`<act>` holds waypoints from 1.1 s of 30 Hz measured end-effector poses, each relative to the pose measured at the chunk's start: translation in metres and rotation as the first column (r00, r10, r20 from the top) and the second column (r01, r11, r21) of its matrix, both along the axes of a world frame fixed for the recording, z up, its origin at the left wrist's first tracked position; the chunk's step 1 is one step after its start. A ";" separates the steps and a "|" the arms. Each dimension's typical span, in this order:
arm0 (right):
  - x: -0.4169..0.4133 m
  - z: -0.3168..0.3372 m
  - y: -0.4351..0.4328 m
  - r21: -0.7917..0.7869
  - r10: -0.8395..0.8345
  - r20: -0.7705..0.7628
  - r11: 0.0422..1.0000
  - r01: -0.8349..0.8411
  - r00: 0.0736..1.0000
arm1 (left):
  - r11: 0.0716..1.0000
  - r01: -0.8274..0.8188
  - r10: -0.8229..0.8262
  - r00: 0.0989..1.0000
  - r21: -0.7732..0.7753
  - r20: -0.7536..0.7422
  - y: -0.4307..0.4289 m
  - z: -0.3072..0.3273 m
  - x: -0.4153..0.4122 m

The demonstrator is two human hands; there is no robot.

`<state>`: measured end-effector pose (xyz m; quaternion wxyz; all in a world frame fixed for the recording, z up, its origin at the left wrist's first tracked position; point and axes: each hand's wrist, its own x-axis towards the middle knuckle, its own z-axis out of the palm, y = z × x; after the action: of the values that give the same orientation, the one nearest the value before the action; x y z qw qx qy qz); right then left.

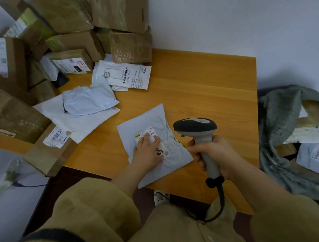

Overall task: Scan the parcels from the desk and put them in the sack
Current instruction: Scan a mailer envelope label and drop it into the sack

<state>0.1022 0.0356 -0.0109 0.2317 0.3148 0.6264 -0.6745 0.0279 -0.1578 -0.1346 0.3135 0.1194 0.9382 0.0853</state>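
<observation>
Near the desk's [209,82] front edge, a left hand [148,152] presses flat-fingered on a grey parcel [154,119], apparently steadying its label [143,133] for the scanner [195,126] clenched in the right hand [214,154] — the sack [280,115] waits past the right edge.

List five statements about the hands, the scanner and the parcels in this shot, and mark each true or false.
1. The right hand grips the scanner by its handle. True.
2. The left hand holds a roll of tape. False: it presses flat on a grey mailer.
3. The grey mailer lies on the desk. True.
4. The sack is empty. False: parcels show inside the sack.
5. The cardboard boxes are piled on the desk's right side. False: they are piled at its far left.
</observation>
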 end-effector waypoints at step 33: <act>0.026 0.055 0.010 -0.069 -0.077 -0.324 0.996 0.058 0.943 | 0.135 -0.615 0.676 0.630 0.777 0.382 0.013 0.103 -0.055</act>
<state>0.1277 0.0453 0.0444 0.1107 0.2132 0.6248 -0.7429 -0.0270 -0.1450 -0.0316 0.1111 -0.1537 0.7245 0.6627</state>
